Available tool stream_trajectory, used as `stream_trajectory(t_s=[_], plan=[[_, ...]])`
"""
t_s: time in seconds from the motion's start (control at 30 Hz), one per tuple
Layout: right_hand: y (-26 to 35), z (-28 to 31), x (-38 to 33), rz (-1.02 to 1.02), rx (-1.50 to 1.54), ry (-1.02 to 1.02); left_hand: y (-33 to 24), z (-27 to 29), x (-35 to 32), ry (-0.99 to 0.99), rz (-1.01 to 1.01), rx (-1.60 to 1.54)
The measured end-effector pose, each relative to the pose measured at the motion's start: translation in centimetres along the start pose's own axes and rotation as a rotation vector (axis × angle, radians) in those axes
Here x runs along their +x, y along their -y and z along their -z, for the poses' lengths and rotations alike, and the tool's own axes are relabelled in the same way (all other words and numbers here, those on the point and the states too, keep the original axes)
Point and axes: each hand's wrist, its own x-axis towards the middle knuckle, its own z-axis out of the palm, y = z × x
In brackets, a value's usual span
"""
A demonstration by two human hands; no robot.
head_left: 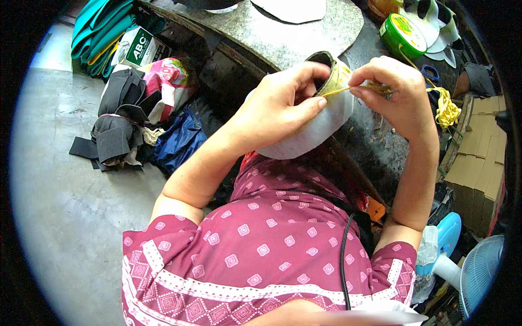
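My left hand (277, 106) grips a white shoe upper (321, 127) with a dark-edged opening, fingers curled over its rim and thumb on the outside. My right hand (394, 89) pinches a small brush-like stick (348, 89) coated in yellow glue, its tip touching the inner rim of the shoe upper. The piece is held above the edge of a grey stone worktable (283, 32). A green glue tin (402, 33) stands on the table just beyond my right hand, with yellow glue strings (447, 108) hanging beside it.
White cut pieces (293, 8) lie on the table's far side. Piles of black, teal and patterned fabric (128, 108) and a blue bag (179, 138) sit on the concrete floor at left. Cardboard boxes (481, 157) and a blue fan (478, 271) stand at right.
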Motion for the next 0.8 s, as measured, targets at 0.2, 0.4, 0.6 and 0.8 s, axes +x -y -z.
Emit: stream_trajectory(t_s=[0.2,0.4,0.6,0.8], plan=[[-0.4,0.1,0.1,0.025,-0.017,-0.007,0.2,0.0,0.0,-0.014,-0.009,0.056],[0.1,-0.3,-0.3,-0.268,0.211,0.025,0.2,-0.5,0.1,-0.073,-0.071,0.121],[0.4,-1.8,-0.1,-0.086,0.009,-0.196,0.2,-1.5,0.2,-0.113,-0.086,0.081],[0.1,-2.0,0.2,-0.064,0.081,-0.291,0.1,-1.7,0.5,-0.153,-0.114,0.014]])
